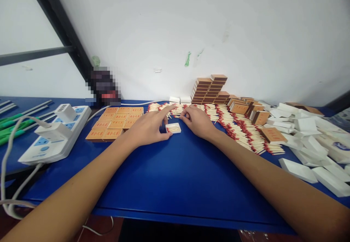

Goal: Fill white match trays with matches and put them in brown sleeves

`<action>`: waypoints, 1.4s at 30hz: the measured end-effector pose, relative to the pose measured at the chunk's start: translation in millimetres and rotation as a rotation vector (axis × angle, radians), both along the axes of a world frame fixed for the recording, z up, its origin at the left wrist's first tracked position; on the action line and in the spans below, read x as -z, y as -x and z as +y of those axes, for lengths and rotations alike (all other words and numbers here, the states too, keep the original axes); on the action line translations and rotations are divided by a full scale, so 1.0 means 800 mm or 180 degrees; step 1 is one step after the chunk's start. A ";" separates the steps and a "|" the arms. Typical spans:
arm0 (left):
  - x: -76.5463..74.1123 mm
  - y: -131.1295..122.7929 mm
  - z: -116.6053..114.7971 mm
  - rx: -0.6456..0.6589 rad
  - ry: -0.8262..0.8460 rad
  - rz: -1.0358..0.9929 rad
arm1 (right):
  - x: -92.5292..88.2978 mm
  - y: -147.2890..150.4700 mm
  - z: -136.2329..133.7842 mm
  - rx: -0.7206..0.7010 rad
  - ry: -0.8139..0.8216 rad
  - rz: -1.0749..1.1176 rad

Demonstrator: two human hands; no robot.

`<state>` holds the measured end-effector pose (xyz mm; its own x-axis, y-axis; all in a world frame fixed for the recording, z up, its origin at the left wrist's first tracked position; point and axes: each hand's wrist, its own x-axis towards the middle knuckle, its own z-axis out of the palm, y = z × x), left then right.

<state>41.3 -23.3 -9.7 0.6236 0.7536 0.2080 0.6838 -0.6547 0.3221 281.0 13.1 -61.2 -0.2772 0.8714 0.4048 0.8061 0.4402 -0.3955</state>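
Note:
A small white matchbox tray point(176, 128) lies on the blue table with a few red-tipped matches inside. My left hand point(149, 126) steadies its left end, thumb at the near edge and a curled finger behind, while the index finger stretches out above. Just right of the tray, my right hand point(198, 121) is closed, thumb and fingertips pressed together beside the loose matches. Whatever those fingertips hold is too small to make out. Long rows of matches point(240, 131) with red heads spread behind and to the right of this hand.
Printed matchboxes point(117, 121) sit in rows at left, near a white power strip point(56, 136) with cables. Brown matchboxes point(209, 90) are stacked against the wall point(175, 34). Several white trays point(299, 170) are heaped at right. Green-handled rods point(16, 125) lie far left.

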 end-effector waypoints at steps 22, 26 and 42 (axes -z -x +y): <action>0.000 -0.001 -0.001 -0.0059 -0.0005 0.0003 | -0.014 -0.005 -0.006 -0.0110 0.0316 -0.0105; 0.000 0.000 0.000 -0.0079 0.0023 0.0003 | -0.027 0.001 -0.024 -0.0342 0.0229 0.0040; 0.001 0.001 0.001 -0.0075 0.0017 0.0027 | -0.010 0.007 -0.010 -0.0978 -0.0082 0.0067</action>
